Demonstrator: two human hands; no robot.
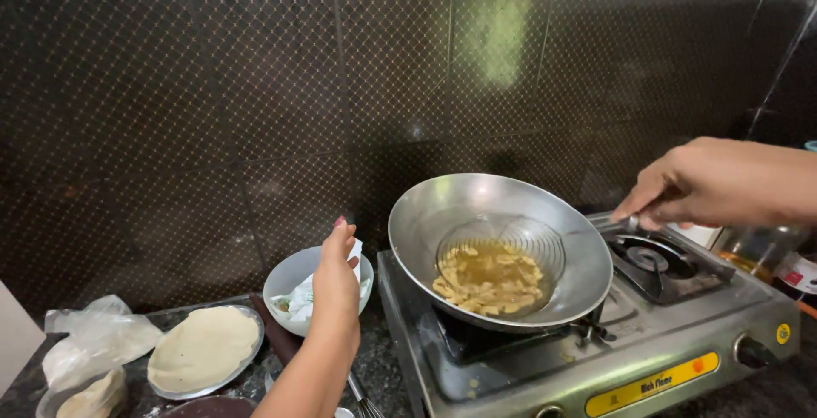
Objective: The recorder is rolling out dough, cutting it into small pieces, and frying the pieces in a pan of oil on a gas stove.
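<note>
Wok (442, 214): steel, tilted on the left burner of the gas stove (681, 333), rim raised toward the left hand side and leaning to the right.
Wok contents: shallow pool of yellow oil with pale strips of frying dough (489, 282) gathered at the lowest part.
Skimmer (528, 239): round wire strainer lying inside the wok, just behind and partly over the strips; handle running up and right toward the right hand.
Right hand (706, 184): reaching in from the right edge, fingers closed around the skimmer handle, held above the free right burner (651, 258).
Left hand (336, 277): raised beside the wok's left rim, fingers pinched on a bit of white paper or tissue (355, 250) at the bowl's edge.
Bowl (285, 277): pale grey, on the counter just left of the stove, lined with crumpled white paper; a few small fried bits seem to lie in it, hard to tell.
Steel plate (247, 358): left of the bowl, bearing a rolled-out flat round of dough (202, 348).
Dough lump (94, 397): in a dish at the lower left corner, only partly in view.
Plastic bag (98, 333): crumpled, clear, behind the dough lump.
Wall (213, 86): dark tiles with a fine diamond pattern behind everything.
</note>
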